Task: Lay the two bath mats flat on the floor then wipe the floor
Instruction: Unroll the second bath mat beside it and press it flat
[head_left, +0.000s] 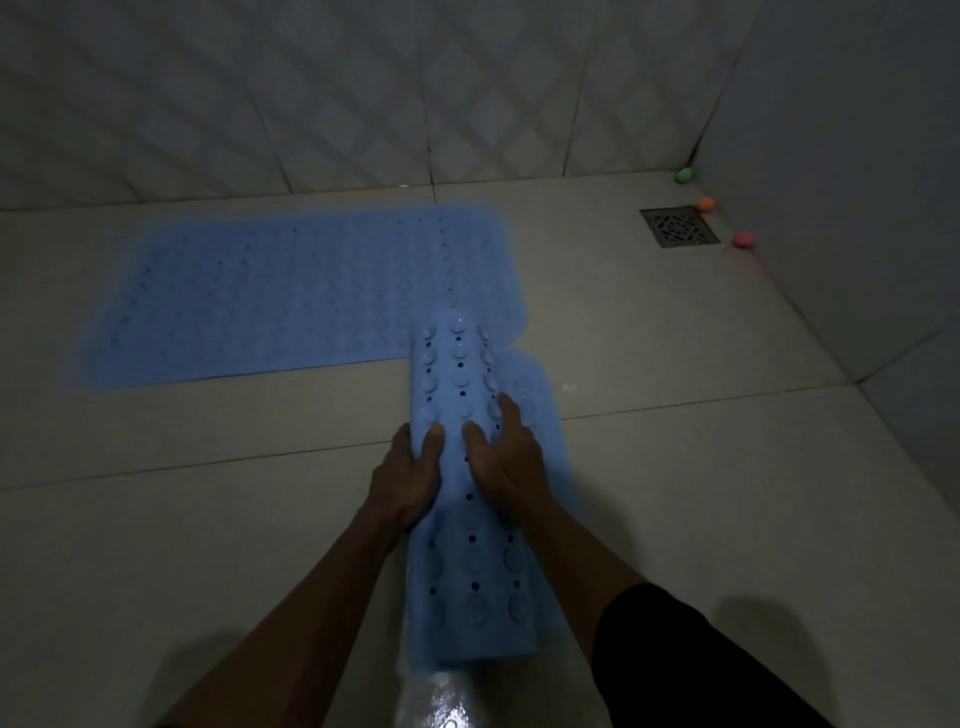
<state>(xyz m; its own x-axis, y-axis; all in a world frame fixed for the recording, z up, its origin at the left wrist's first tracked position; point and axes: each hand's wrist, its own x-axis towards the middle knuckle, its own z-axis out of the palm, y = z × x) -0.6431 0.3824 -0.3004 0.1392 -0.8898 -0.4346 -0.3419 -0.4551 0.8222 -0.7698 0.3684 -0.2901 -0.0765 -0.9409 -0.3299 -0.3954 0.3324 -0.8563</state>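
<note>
One blue bath mat (270, 296) lies flat on the tiled floor along the far wall. A second blue bath mat (462, 561) is rolled up lengthwise in front of me, suction cups outward, its far end overlapping the flat mat's right edge. A part of it spreads onto the floor on the right side. My left hand (410, 475) grips the roll's left side. My right hand (506, 457) presses on the roll's top and right side.
A metal floor drain (679, 226) sits at the far right near the corner. Three small coloured balls, green (684, 175), orange (705, 203) and pink (743, 239), lie along the right wall. A wet shiny patch (447, 696) shows on the floor near me.
</note>
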